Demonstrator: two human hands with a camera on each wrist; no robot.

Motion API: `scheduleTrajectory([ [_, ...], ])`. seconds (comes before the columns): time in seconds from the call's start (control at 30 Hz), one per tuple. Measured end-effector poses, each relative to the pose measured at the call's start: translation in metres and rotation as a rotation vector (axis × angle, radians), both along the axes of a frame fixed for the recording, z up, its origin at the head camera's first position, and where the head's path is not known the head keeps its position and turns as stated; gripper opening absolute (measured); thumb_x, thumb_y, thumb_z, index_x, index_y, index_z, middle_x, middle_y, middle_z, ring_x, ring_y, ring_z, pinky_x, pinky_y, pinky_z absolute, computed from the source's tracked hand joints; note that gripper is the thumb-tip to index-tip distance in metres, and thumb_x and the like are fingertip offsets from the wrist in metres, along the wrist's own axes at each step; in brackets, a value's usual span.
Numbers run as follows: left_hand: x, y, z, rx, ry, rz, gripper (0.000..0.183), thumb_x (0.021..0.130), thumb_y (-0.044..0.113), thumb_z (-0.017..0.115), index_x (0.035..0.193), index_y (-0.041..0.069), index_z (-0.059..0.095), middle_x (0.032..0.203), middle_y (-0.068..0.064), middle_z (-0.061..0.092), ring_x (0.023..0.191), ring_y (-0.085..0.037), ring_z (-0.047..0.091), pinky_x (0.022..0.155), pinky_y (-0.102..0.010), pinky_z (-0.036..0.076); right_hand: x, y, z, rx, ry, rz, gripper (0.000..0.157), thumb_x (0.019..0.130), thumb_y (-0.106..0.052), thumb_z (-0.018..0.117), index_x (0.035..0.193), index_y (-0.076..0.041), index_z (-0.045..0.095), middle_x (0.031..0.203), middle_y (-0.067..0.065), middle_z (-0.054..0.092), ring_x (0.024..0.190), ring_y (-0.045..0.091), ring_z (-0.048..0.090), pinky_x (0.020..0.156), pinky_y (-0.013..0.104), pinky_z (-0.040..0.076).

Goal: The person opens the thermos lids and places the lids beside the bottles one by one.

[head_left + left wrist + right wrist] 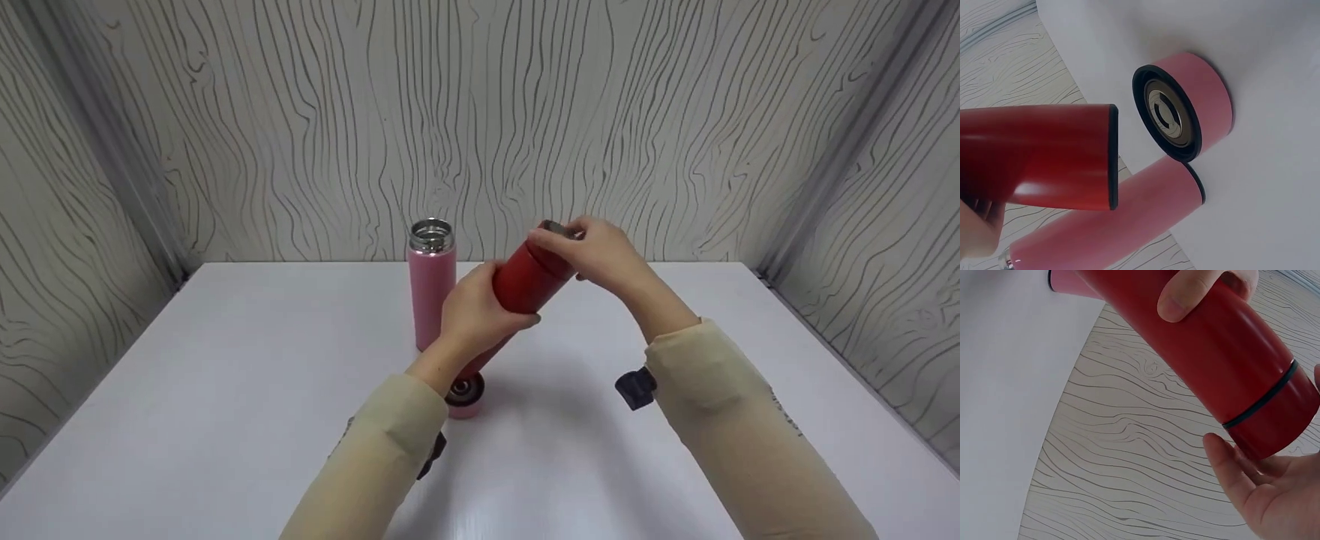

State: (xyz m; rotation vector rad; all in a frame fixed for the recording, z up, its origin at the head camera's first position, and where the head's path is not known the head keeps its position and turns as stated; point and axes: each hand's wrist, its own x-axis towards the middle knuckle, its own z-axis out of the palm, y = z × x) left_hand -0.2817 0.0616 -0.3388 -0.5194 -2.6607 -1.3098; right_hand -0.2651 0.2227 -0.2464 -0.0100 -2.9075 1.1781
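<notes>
A red thermos bottle (523, 285) is held tilted above the table, its capped end up and to the right. My left hand (480, 304) grips it round the body, thumb across the near side. At the upper end my right hand (607, 251) holds the red cap (1275, 416), thumb on one side and fingers on the other. A dark ring separates cap from body in the right wrist view. Behind my left hand stands an upright pink thermos bottle (433, 292), its steel mouth uncovered. The pink cap (1202, 101) sits on the table in front, its inside facing up.
The white table (247, 390) runs back to a wood-grain patterned wall (315, 135). Similar panels rise at the left and right sides. The pink bottle and its cap stand close beneath my left forearm.
</notes>
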Motion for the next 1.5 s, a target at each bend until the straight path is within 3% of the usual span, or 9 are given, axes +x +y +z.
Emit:
scheduleTrajectory([
  [0.13,-0.001,0.001,0.003,0.015,-0.018,-0.006,0.064,0.07,0.033,0.079,0.125,0.019,0.049,0.114,0.003,0.061,0.106,-0.015,0.056,0.091,-0.036,0.049,-0.002,0.002,0.002,-0.009,0.006,0.027,0.061,0.089,-0.047,0.052,0.126,0.001,0.047,0.12,0.018,0.055,0.107,0.029,0.056,0.092,0.042,0.049],
  [0.33,-0.001,0.006,0.005,0.026,-0.03,-0.013,0.064,0.07,0.031,0.08,0.125,0.021,0.049,0.114,0.004,0.061,0.107,-0.014,0.055,0.091,-0.036,0.049,-0.002,0.012,0.004,-0.088,0.002,0.172,0.054,0.089,-0.023,0.048,0.138,-0.002,0.036,0.13,0.018,0.047,0.12,0.032,0.044,0.102,0.049,0.04],
  [0.57,-0.001,0.007,0.004,0.019,-0.001,-0.009,0.064,0.071,0.031,0.079,0.126,0.021,0.049,0.115,0.004,0.061,0.108,-0.014,0.055,0.092,-0.035,0.049,-0.001,0.008,0.007,0.017,-0.017,0.04,0.074,0.088,-0.054,0.051,0.137,-0.001,0.035,0.133,0.02,0.048,0.116,0.033,0.052,0.092,0.044,0.049],
  [0.7,-0.002,0.005,0.003,0.014,0.01,-0.001,0.064,0.07,0.032,0.08,0.126,0.021,0.049,0.115,0.004,0.06,0.108,-0.014,0.055,0.092,-0.035,0.049,-0.003,0.004,0.006,0.044,-0.019,0.013,0.067,0.088,-0.052,0.051,0.126,0.001,0.045,0.121,0.019,0.054,0.103,0.029,0.056,0.081,0.036,0.053],
  [0.93,-0.001,0.005,0.001,0.022,0.012,-0.003,0.064,0.07,0.031,0.08,0.126,0.02,0.049,0.116,0.004,0.06,0.109,-0.015,0.055,0.092,-0.036,0.049,-0.002,0.01,0.003,-0.067,-0.013,0.14,0.058,0.091,-0.028,0.049,0.139,0.0,0.034,0.134,0.019,0.045,0.123,0.033,0.044,0.104,0.049,0.038],
  [1.03,-0.001,0.005,-0.001,0.023,0.01,0.002,0.064,0.071,0.03,0.08,0.126,0.02,0.049,0.116,0.004,0.06,0.109,-0.015,0.055,0.093,-0.036,0.049,-0.001,0.01,0.002,-0.067,-0.027,0.12,0.066,0.091,-0.035,0.049,0.143,-0.001,0.028,0.139,0.02,0.042,0.125,0.034,0.043,0.104,0.05,0.038],
  [1.2,0.0,0.005,-0.005,0.013,0.003,0.012,0.066,0.071,0.031,0.08,0.128,0.022,0.048,0.118,0.004,0.059,0.111,-0.015,0.053,0.093,-0.035,0.049,0.0,0.004,0.0,0.015,-0.044,0.004,0.077,0.087,-0.056,0.051,0.136,0.0,0.036,0.131,0.019,0.049,0.111,0.031,0.054,0.089,0.041,0.051],
  [1.3,0.001,0.004,-0.005,0.022,-0.004,0.011,0.067,0.071,0.031,0.08,0.128,0.022,0.048,0.119,0.004,0.059,0.112,-0.015,0.053,0.093,-0.036,0.049,0.0,0.002,0.0,0.03,-0.03,-0.002,0.069,0.087,-0.053,0.052,0.128,0.002,0.043,0.124,0.019,0.053,0.105,0.029,0.056,0.084,0.038,0.053],
  [1.5,0.002,0.006,0.0,0.032,-0.007,0.007,0.065,0.07,0.03,0.08,0.127,0.021,0.048,0.117,0.004,0.06,0.111,-0.015,0.053,0.094,-0.036,0.048,0.0,0.013,0.003,-0.075,-0.007,0.14,0.053,0.089,-0.026,0.05,0.135,-0.002,0.038,0.129,0.017,0.048,0.118,0.031,0.046,0.101,0.047,0.042],
])
